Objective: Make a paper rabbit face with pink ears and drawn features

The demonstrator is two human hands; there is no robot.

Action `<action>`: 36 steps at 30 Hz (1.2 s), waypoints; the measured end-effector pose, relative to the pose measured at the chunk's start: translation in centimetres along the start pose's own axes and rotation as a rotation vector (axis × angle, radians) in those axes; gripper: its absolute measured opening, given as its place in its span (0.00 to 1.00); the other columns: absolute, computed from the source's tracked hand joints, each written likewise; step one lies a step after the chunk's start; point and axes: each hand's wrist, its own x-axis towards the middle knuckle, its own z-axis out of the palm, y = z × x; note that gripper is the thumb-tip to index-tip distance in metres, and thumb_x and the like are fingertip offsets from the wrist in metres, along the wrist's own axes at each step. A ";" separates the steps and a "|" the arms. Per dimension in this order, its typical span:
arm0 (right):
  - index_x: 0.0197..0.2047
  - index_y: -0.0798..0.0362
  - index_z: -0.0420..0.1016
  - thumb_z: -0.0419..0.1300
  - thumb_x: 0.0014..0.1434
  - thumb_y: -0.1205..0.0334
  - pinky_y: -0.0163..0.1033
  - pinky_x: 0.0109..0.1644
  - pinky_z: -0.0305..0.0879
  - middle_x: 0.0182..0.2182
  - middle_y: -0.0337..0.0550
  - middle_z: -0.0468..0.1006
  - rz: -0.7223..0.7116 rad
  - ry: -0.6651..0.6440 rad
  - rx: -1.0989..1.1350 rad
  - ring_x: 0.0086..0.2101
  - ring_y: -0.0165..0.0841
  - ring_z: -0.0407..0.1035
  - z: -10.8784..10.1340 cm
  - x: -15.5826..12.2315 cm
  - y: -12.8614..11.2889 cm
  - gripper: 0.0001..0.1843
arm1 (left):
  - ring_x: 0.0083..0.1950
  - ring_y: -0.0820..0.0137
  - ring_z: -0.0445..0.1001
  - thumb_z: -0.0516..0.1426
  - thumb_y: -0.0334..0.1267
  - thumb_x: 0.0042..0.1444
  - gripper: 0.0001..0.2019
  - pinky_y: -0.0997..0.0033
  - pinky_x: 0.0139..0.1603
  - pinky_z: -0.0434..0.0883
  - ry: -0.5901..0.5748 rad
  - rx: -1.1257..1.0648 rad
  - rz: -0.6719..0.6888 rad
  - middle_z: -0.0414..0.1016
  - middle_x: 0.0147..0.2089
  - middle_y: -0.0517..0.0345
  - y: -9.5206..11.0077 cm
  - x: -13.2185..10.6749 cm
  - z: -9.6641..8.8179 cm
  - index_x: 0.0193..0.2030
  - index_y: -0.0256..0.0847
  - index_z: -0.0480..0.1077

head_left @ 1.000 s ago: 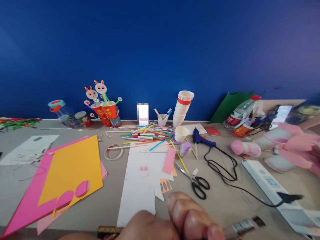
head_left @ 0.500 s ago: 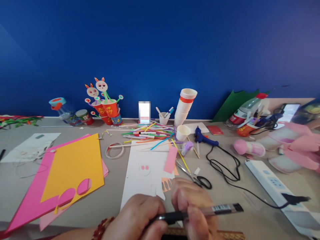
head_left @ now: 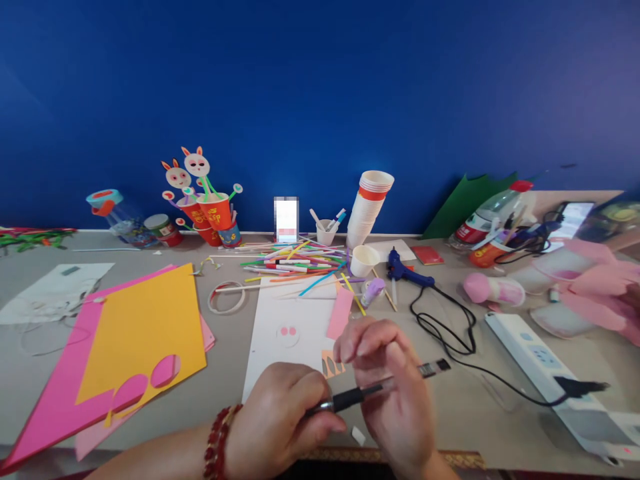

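Observation:
A pen (head_left: 349, 399) with a black grip and a clear barrel slants across both hands. My left hand (head_left: 283, 420), wearing a red bead bracelet (head_left: 216, 440), is closed around the end beside the black grip, hiding that tip. The barrel lies in the crook of my right hand (head_left: 393, 393), behind the thumb; the fingers are loosely curled above it, and the dark rear end sticks out to the right. Beneath and beyond the hands lies white paper (head_left: 273, 360) with a round face outline bearing two pink ovals (head_left: 289, 331). An orange cut-out scrap (head_left: 331, 363) is by my right fingers.
Yellow card (head_left: 150, 320) over pink card is at left. Paper strips and markers (head_left: 295, 260) lie behind the white paper. Stacked cups (head_left: 367, 210) lean near the wall. At right are a glue gun (head_left: 407, 270) with trailing cord and a power strip (head_left: 545, 367).
My right hand has loosened its pinch, its fingers lifting up from the pen. The pen's rear end has moved up and left. More of my left forearm shows.

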 end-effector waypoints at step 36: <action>0.34 0.52 0.76 0.60 0.63 0.50 0.35 0.36 0.64 0.30 0.41 0.74 0.239 0.042 -0.446 0.31 0.32 0.66 -7.2 0.2 3.4 0.13 | 0.32 0.54 0.78 0.41 0.43 0.68 0.19 0.66 0.31 0.66 0.027 1.114 -0.851 0.76 0.28 0.46 -17.5 -0.4 -7.3 0.49 0.34 0.68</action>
